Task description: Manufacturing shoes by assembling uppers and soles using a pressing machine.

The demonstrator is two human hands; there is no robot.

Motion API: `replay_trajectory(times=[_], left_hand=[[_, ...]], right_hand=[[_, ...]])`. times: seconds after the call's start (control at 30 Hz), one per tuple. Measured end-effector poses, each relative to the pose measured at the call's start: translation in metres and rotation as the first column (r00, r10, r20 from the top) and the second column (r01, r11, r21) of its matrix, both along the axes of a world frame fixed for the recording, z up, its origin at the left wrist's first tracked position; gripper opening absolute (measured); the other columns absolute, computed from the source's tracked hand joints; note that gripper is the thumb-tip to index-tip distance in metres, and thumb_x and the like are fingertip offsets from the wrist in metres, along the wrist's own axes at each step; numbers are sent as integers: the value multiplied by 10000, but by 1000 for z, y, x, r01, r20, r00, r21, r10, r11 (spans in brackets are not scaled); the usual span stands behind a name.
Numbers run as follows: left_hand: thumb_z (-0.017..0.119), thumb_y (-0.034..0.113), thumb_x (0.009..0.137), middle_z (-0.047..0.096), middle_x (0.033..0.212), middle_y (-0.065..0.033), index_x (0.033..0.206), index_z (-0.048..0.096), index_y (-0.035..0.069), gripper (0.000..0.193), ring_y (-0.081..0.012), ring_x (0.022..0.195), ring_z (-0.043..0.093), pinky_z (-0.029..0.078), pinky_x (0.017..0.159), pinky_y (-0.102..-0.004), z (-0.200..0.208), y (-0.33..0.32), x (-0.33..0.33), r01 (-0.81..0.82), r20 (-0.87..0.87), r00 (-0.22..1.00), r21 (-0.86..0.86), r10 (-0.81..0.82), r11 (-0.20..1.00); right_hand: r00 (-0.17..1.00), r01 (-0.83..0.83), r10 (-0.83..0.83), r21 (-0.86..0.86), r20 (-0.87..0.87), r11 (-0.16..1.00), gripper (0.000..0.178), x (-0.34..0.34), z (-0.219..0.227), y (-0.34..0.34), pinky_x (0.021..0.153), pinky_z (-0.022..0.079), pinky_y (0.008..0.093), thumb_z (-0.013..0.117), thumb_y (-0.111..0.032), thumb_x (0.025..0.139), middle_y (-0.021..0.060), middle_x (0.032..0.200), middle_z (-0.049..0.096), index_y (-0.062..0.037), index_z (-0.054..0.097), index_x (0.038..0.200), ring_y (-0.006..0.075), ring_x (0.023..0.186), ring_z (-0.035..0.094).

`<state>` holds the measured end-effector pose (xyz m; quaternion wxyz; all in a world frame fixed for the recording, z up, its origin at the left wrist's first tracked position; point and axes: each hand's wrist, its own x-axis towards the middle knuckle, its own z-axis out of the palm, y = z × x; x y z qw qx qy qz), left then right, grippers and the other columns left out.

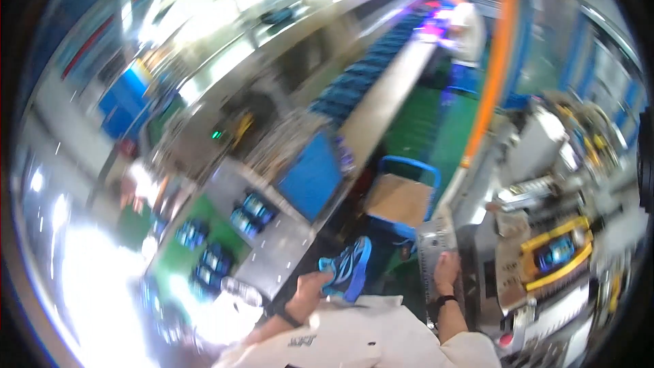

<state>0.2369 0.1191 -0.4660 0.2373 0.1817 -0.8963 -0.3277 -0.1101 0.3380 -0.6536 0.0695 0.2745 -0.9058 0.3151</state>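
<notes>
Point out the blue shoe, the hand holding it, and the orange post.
Blue shoe (346,268), head view: on the side of its upper.
Left hand (310,294), head view: on the back of the hand.
Orange post (496,61), head view: about midway along its length.

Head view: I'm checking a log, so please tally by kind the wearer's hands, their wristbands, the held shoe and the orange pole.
Hands: 2 (left hand, right hand)
Dark wristbands: 2
Held blue shoe: 1
Orange pole: 1
Total: 6
</notes>
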Motion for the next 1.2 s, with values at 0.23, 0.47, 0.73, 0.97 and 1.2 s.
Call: replay_trajectory(times=[0.23, 0.47, 0.73, 0.97, 1.2], left_hand=[[718, 116, 802, 650, 875, -62, 967, 709, 6, 198, -157, 707, 603, 553, 643, -330, -60, -29, 86, -528, 52, 833, 370, 551, 764], [753, 121, 757, 634, 1005, -157, 1066, 584, -54, 394, -303, 857, 645, 582, 740, -510, -69, -132, 153, -403, 362, 173, 875, 916, -269], [754, 170, 666, 603, 665, -73, 782, 701, -41, 246, -196, 622, 574, 466, 608, -373, -149, -298, 249, -588, 280, -55, 767, 958, -258], [683, 338, 706, 625, 779, -194, 857, 572, 12, 376, -398, 757, 619, 495, 718, -468, -198, -399, 279, -945, 256, -80, 289, 963, -155], [667, 305, 828, 632, 917, -250, 1039, 479, 27, 397, -460, 848, 620, 500, 725, -514, -222, -393, 287, -977, 340, 35, 208, 940, -39]], right_hand=[[988, -21, 47, -176, 148, 984, 141, -15, -20, 2, 742, 458, 402, 631, -90, 797, 139, 870, 570, -24, 612, 920, 315, 814, 565], [987, -92, 114, -181, 115, 979, 177, -45, 96, -91, 706, 486, 326, 640, -159, 897, 86, 820, 640, 7, 658, 957, 197, 721, 571], [842, -538, 501, -374, -198, 756, 226, -49, 308, -325, 834, 492, 283, 621, -170, 962, 92, 1037, 657, 23, 630, 1079, 167, 913, 613], [558, -755, 601, -49, -572, 654, 176, 53, 491, -536, 742, 473, 270, 638, -38, 902, 28, 988, 663, -44, 660, 1076, 131, 889, 599], [-30, -811, 690, 421, -723, 406, 432, 234, 579, -756, 943, 488, 383, 712, 5, 748, 145, 1196, 633, -42, 616, 1166, 330, 1113, 602]])
